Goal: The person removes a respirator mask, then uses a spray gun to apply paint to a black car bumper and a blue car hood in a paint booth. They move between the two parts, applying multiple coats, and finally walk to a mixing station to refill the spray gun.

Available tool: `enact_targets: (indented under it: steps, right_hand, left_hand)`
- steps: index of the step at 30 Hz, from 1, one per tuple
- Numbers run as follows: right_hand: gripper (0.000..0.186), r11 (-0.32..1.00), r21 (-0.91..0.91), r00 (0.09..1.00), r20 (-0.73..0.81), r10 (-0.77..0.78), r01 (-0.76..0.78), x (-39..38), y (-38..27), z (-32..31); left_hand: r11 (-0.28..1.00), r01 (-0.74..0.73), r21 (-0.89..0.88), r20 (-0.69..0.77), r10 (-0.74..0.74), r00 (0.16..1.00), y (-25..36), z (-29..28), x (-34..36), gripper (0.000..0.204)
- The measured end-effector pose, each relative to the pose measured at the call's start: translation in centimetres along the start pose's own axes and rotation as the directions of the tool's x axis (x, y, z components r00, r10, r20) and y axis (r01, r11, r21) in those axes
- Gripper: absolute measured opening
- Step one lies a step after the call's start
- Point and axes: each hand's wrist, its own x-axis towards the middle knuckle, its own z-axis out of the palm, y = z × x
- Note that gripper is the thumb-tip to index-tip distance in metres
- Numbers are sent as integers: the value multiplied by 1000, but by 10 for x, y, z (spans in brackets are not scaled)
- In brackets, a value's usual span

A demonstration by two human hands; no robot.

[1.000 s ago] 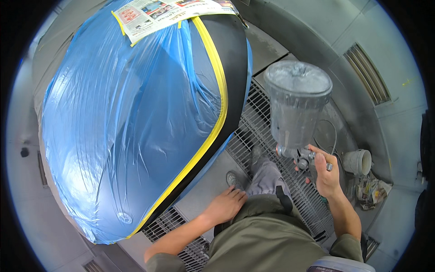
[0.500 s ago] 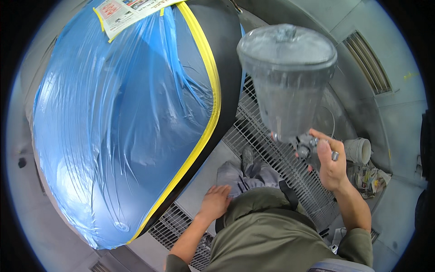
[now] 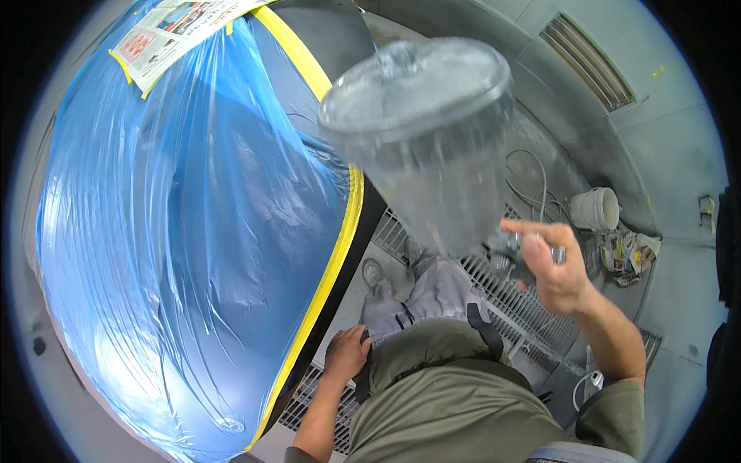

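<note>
A spray gun (image 3: 505, 258) sits right of the centre of the frame, with a large, cloudy, see-through cup (image 3: 440, 181) rising from it toward the upper middle and tilting to the left; a round, whitish lid (image 3: 417, 89) covers the cup's top. The right hand (image 3: 557, 272) is wrapped around the gun, thumb toward the camera and one finger reaching along its upper part. The left hand (image 3: 346, 353), below the centre, lies beside the hip, fingers next to each other and loosely bent, with nothing seen in it; whether it touches the clothing I cannot tell. Behind the cup and across the left half spreads shiny blue plastic sheeting (image 3: 193, 247), edged by yellow tape (image 3: 340, 251) along a dark panel (image 3: 328, 35), with newspaper (image 3: 174, 38) taped on at upper left. Metal floor grating (image 3: 532, 312) runs beneath the gun. Right of the hand stand a whitish bucket (image 3: 593, 208), a looped hose (image 3: 543, 174) and crumpled paper (image 3: 631, 255); a slatted vent (image 3: 587, 62) is set in the wall at upper right.
</note>
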Motion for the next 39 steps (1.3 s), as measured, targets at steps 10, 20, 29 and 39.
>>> enact_targets:
  steps: [10,20,29,39]
  right_hand:
    - [44,995,-84,964,-256,-76,56,51,-18,-22]
    - [50,971,-240,991,132,30,2,28,-45,-21]
    - [48,962,-273,995,-92,-31,5,39,-54,-16]
    - [39,973,-226,975,221,8,43,27,-68,0]
  left_hand:
    - [962,173,-209,-50,-187,981,-23,18,3,43]
    - [950,130,-285,-107,-166,980,-26,30,28,40]
    - [930,139,-341,-139,-196,971,-39,38,28,39]
    - [955,71,-289,-165,-122,979,-52,40,36,36]
